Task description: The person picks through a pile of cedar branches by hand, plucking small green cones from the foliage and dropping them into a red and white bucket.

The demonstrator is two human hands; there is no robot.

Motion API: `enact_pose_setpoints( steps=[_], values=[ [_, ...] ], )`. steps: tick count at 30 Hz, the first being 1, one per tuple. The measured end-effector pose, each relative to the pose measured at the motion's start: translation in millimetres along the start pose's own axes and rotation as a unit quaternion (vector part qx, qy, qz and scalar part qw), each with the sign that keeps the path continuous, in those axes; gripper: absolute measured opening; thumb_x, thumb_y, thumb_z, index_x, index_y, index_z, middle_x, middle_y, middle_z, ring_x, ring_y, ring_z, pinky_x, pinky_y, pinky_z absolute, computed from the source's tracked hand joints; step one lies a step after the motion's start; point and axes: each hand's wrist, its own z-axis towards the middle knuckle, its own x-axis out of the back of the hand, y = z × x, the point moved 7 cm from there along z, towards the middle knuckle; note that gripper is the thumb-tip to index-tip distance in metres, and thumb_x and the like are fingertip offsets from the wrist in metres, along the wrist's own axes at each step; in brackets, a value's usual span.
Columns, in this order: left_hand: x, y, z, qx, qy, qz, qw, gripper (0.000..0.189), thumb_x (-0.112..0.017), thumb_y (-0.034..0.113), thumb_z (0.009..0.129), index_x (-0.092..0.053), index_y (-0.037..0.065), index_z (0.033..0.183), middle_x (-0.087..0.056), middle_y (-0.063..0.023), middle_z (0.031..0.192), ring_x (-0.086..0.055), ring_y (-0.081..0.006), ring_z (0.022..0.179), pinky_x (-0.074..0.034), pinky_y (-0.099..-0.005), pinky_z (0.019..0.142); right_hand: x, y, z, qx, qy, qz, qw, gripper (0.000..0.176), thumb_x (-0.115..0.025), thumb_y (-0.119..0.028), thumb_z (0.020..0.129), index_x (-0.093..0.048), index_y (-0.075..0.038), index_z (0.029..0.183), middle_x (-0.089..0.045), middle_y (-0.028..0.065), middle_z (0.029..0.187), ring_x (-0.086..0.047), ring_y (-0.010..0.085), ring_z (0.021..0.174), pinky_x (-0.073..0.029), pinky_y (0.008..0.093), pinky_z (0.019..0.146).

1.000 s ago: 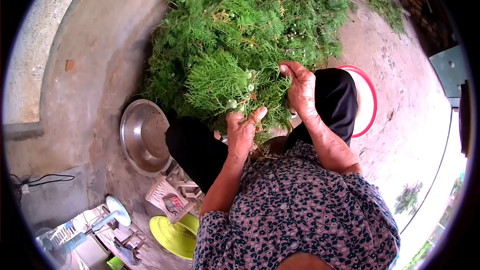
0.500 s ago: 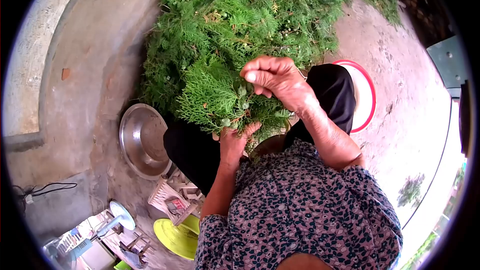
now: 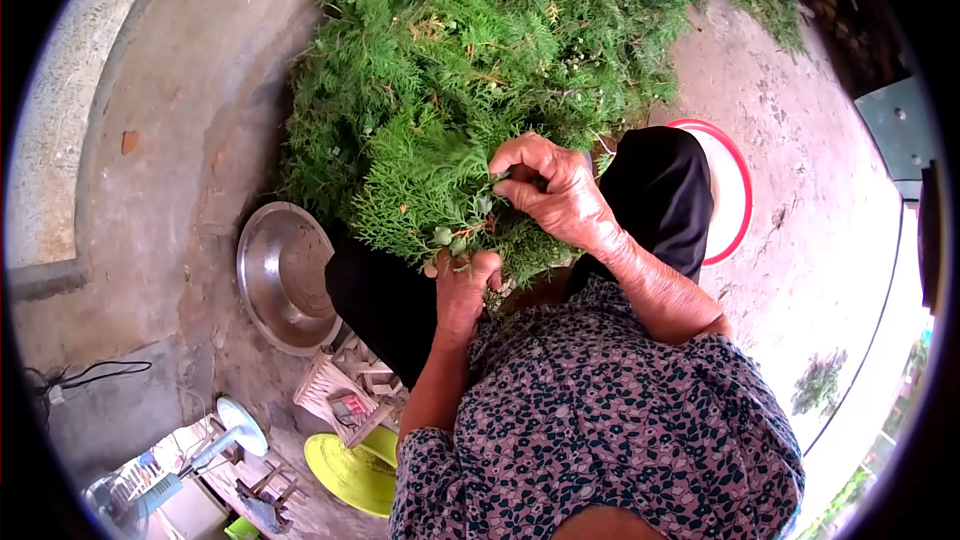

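A green leafy sprig [image 3: 405, 195] with flat scaly foliage and pale green cones [image 3: 450, 238] lies across my lap. Its stem end is held in my left hand [image 3: 465, 285], whose fingers are wrapped round it. My right hand [image 3: 555, 190] is at the sprig's right side, thumb and forefinger pinched together on a small green piece, probably a cone, mostly covered by the fingertips. Behind both hands rises a large heap of the same green branches [image 3: 480, 40].
A metal basin [image 3: 262, 280] stands on the floor at the left, beside my knee. To the right is a white basin with a red rim [image 3: 745, 190]. Lower left are a small wooden stool [image 3: 340, 400], a yellow-green round object [image 3: 345, 475] and a fan [image 3: 240, 427].
My right hand has moved slightly down, its fingertips now closed on a small green piece. The fingers of my left hand have drawn in closer round the stem.
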Motion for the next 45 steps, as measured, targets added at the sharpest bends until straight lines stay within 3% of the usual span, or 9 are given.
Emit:
enact_pose_setpoints(
  steps=[11, 15, 17, 19, 22, 29, 32, 41, 45],
  values=[
    [8, -1, -5, 0.106, 0.137, 0.045, 0.984, 0.020, -0.067, 0.014, 0.075, -0.056, 0.005, 0.090, -0.045, 0.0024, 0.063, -0.043, -0.0092, 0.052, -0.032, -0.0220, 0.041, 3, -6, -9, 0.149, 0.148, -0.049, 0.976, 0.017, -0.064, 0.003, 0.073, -0.060, -0.001, 0.089, -0.058, 0.0042, 0.082, -0.055, 0.0135, 0.071, -0.046, 0.0248, 0.061],
    [-4, 19, -10, -0.275, -0.068, 0.492, 0.823, 0.033, -0.053, 0.005, 0.074, -0.060, 0.006, 0.106, -0.051, -0.0034, 0.060, -0.048, -0.0106, 0.054, -0.038, -0.0238, 0.047, 35, 27, 0, -0.070, 0.238, 0.278, 0.928, 0.004, -0.056, -0.007, 0.085, -0.057, -0.006, 0.089, -0.057, 0.0014, 0.075, -0.048, 0.0055, 0.057, -0.040, 0.0197, 0.047],
    [4, 11, -11, -0.268, -0.039, 0.445, 0.853, 0.005, -0.055, -0.004, 0.060, -0.054, 0.001, 0.062, -0.051, -0.0062, 0.059, -0.047, -0.0157, 0.047, -0.039, -0.0284, 0.043, 39, 21, 10, -0.076, 0.203, 0.414, 0.884, 0.005, -0.055, -0.007, 0.086, -0.056, -0.006, 0.091, -0.056, 0.0024, 0.074, -0.049, 0.0075, 0.056, -0.039, 0.0204, 0.046],
    [10, 2, -10, -0.254, -0.036, 0.436, 0.862, 0.008, -0.056, -0.002, 0.067, -0.062, 0.000, 0.072, -0.053, -0.0070, 0.061, -0.053, -0.0150, 0.053, -0.043, -0.0268, 0.047, 33, 12, 9, -0.095, 0.186, 0.469, 0.858, 0.007, -0.055, -0.006, 0.085, -0.055, -0.005, 0.092, -0.055, 0.0030, 0.074, -0.050, 0.0094, 0.055, -0.038, 0.0204, 0.045],
    [33, -23, -9, 0.054, 0.108, 0.194, 0.974, 0.009, -0.056, 0.002, 0.076, -0.063, -0.003, 0.078, -0.054, -0.0056, 0.067, -0.052, -0.0130, 0.061, -0.045, -0.0269, 0.050, 17, 5, 8, -0.086, 0.061, 0.545, 0.832, 0.007, -0.058, -0.008, 0.084, -0.058, -0.004, 0.089, -0.058, 0.0027, 0.076, -0.049, 0.0080, 0.052, -0.035, 0.0200, 0.042],
    [27, -28, -5, -0.043, 0.047, -0.040, 0.997, 0.029, -0.052, 0.025, 0.087, -0.052, 0.005, 0.108, -0.062, -0.0061, 0.096, -0.056, -0.0081, 0.069, -0.035, -0.0180, 0.046, 15, 14, 2, -0.033, -0.010, -0.006, 0.999, 0.022, -0.065, -0.017, 0.080, -0.063, 0.001, 0.092, -0.059, 0.0042, 0.075, -0.048, 0.0054, 0.050, -0.039, 0.0206, 0.043],
    [10, -9, -3, -0.035, -0.049, -0.077, 0.995, 0.056, -0.059, 0.008, 0.079, -0.034, 0.002, 0.128, -0.051, -0.0127, 0.118, -0.056, -0.0181, 0.099, -0.043, -0.0170, 0.052, 5, 29, 1, -0.156, -0.101, 0.030, 0.982, 0.025, -0.067, -0.019, 0.078, -0.062, -0.001, 0.094, -0.059, 0.0044, 0.079, -0.051, 0.0071, 0.055, -0.042, 0.0226, 0.046],
    [4, -13, 2, 0.002, -0.055, -0.018, 0.998, 0.042, -0.036, 0.025, 0.092, -0.039, -0.002, 0.124, -0.053, -0.0196, 0.114, -0.058, -0.0227, 0.094, -0.046, -0.0184, 0.049, 3, 32, 0, -0.098, -0.063, 0.023, 0.993, 0.025, -0.071, -0.017, 0.073, -0.060, 0.000, 0.089, -0.059, 0.0036, 0.072, -0.056, 0.0108, 0.067, -0.046, 0.0256, 0.059],
    [10, -12, 0, -0.042, -0.027, -0.052, 0.997, 0.033, -0.044, 0.014, 0.090, -0.044, 0.000, 0.119, -0.057, -0.0150, 0.108, -0.061, -0.0176, 0.086, -0.042, -0.0178, 0.044, -2, 54, -11, -0.253, -0.093, 0.187, 0.945, 0.024, -0.070, -0.013, 0.075, -0.060, -0.001, 0.093, -0.057, 0.0008, 0.074, -0.051, 0.0069, 0.061, -0.043, 0.0212, 0.052]
  ],
)
